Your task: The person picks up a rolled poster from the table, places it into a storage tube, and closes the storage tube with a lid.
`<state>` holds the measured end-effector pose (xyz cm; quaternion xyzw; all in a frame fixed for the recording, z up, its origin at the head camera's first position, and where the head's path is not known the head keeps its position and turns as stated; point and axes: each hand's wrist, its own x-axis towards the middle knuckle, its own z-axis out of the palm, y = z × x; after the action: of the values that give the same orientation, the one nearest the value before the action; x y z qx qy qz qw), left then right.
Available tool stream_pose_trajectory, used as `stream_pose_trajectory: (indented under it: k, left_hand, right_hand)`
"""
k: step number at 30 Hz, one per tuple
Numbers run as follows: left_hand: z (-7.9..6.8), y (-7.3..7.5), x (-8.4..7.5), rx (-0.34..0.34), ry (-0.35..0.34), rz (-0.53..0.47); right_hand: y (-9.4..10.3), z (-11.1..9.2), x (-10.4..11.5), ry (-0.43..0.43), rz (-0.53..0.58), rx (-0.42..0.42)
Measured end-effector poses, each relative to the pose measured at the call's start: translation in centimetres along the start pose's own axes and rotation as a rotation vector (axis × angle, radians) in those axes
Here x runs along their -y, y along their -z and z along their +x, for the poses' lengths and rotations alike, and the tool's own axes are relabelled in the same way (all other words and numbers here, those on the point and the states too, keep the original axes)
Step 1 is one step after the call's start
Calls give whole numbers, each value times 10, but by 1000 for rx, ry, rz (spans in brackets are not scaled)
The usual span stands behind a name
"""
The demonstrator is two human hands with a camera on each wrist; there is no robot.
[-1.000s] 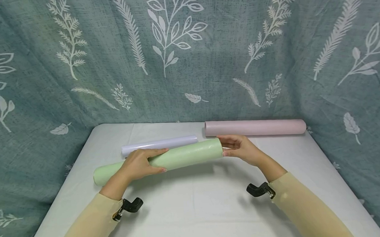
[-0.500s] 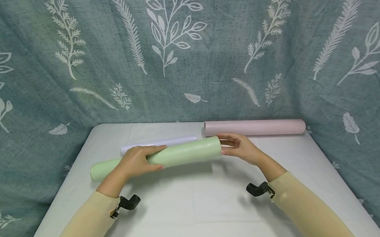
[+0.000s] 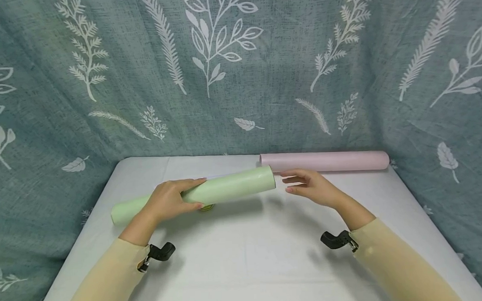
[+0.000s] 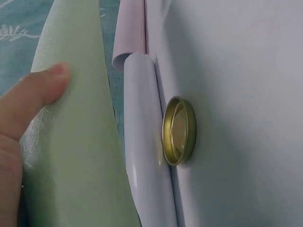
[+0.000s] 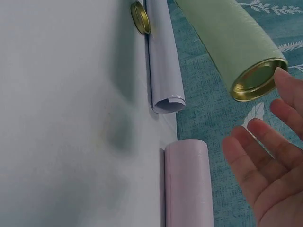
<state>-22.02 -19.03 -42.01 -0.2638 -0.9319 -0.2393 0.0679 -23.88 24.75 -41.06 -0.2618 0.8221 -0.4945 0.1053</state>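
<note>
A pale green tube [image 3: 234, 186] with a gold-rimmed end [image 5: 258, 80] is raised above the table, tilted up to the right. My left hand [image 3: 168, 199] grips it left of the middle, thumb on the near side. My right hand [image 3: 313, 187] is just off the tube's right end, fingers spread and loosely bent, holding nothing; in the right wrist view one fingertip overlaps the rim. A round gold metal lid [image 4: 179, 131] lies beneath the tube against a lavender paper roll [image 4: 142, 142], which the tube mostly hides in the head view.
A pink roll [image 3: 324, 161] lies along the back right edge of the white-covered table [image 3: 245, 258]. Behind stands a teal curtain [image 3: 278, 77] with white leaf prints. Black camera mounts [image 3: 161, 252] sit at both wrists.
My left hand has lifted the green tube a little, up and to the left. My right hand has come away from its end to the right. The gold lid now shows beneath the tube.
</note>
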Motion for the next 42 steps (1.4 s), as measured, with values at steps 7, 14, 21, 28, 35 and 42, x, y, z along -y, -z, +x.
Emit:
stream_pose_trajectory:
  k: [7, 14, 21, 28, 35, 42]
  left_hand:
    - [10, 6, 11, -11, 31, 24]
    - [26, 11, 25, 3, 70, 27]
    - [39, 12, 39, 18, 58, 63]
    - [51, 16, 47, 70, 132, 58]
    - [60, 14, 54, 117, 226, 21]
    - [71, 14, 60, 164, 275, 45]
  right_hand:
    - [12, -8, -3, -48, -80, -17]
    - [30, -12, -5, -58, -140, -56]
    - [49, -12, -9, -101, -181, -62]
    - [65, -13, -15, -129, -235, -82]
    - [77, -9, -27, -154, -272, -111]
    - [84, 2, -34, -205, -276, -128]
